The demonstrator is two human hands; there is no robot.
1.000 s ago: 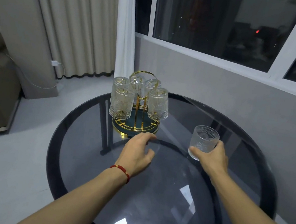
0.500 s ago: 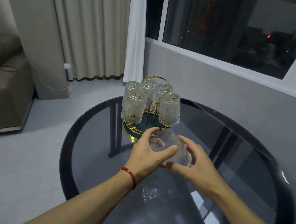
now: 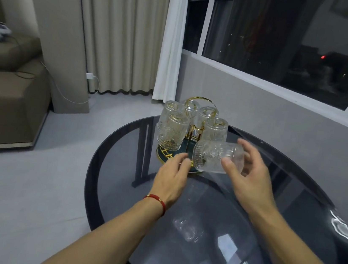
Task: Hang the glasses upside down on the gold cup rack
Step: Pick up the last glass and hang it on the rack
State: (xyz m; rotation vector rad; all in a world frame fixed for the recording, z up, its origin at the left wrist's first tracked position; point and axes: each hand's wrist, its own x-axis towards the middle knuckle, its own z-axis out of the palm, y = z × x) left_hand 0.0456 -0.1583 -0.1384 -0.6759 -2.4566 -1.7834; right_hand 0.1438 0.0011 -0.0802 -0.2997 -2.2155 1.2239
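Five glasses (image 3: pixel 172 131) already hang inverted on the gold cup rack (image 3: pixel 193 130), while the right hand (image 3: pixel 249 177) pinches the last embossed glass (image 3: pixel 216 157) sideways beside it, left hand (image 3: pixel 173 173) spread near the base.

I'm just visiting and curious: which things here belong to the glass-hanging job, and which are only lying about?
Part of the job:
- gold cup rack on the round glass table
- five glasses already hung upside down
- sixth glass, tipped sideways in the right hand
- left hand, at the rack's base

Just lying about:
- sofa
- curtains
- charger and cable
- window
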